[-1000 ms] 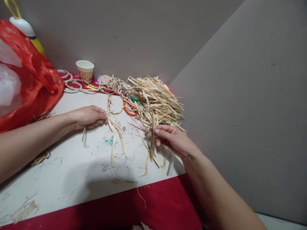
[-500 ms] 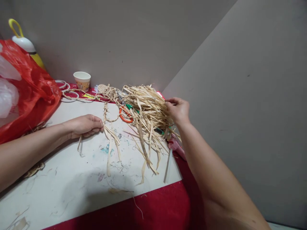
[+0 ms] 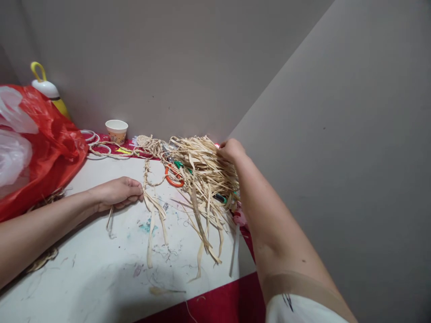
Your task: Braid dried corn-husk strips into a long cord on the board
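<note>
My left hand (image 3: 121,193) is closed on the end of a braided straw cord (image 3: 146,175), where loose flat straw strips (image 3: 152,224) fan down over the white board. A thin stick with a curved end (image 3: 109,220) pokes out below that hand. At the far right, my right hand (image 3: 232,150) reaches to the back edge of a big heap of dry straw strips (image 3: 202,161); its fingers are bent together at the strips, and the fingertips are partly hidden. Orange-handled scissors (image 3: 174,176) lie against the heap's left side.
A paper cup (image 3: 116,132), white rings (image 3: 97,151) and a coil of straw cord (image 3: 150,144) sit along the grey wall. A red plastic bag (image 3: 57,148) and a yellow-white bottle (image 3: 50,92) stand left. A pink glue gun (image 3: 239,217) with a clear stick lies right.
My right hand let a brownish strip fall onto the front of the heap, then moved to the heap's back right edge. My left hand keeps its hold. The view has tilted upward.
</note>
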Tool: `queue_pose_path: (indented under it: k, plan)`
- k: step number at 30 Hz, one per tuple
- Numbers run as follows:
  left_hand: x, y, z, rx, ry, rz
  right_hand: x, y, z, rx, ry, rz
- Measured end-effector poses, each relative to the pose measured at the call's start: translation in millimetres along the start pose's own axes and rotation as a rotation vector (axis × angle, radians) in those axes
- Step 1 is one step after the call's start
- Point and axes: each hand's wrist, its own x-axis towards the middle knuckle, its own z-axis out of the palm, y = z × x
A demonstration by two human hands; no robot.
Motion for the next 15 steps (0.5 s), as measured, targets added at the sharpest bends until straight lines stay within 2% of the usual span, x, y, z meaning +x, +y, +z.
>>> queue_pose_path:
  k: [5, 7, 11, 15]
  plan:
    - [-0.4, 0.3, -0.1, -0.010, -0.002, 0.008, -5.0, 5.2, -20.5, 0.206, 0.155, -0.007]
    - [-0.7, 0.1, 0.2, -0.013, 0.003, 0.006, -9.3, 4.8, -27.7, 0.338, 0.181, -0.026]
    - [-1.6, 0.0, 0.7, -0.011, 0.009, 0.018, -19.1, 2.3, -33.4, 0.599, 0.130, -0.076]
    - [-2.4, 0.2, 1.0, -0.002, 0.011, 0.021, -33.9, 4.7, -30.0, 0.737, -0.011, -0.112]
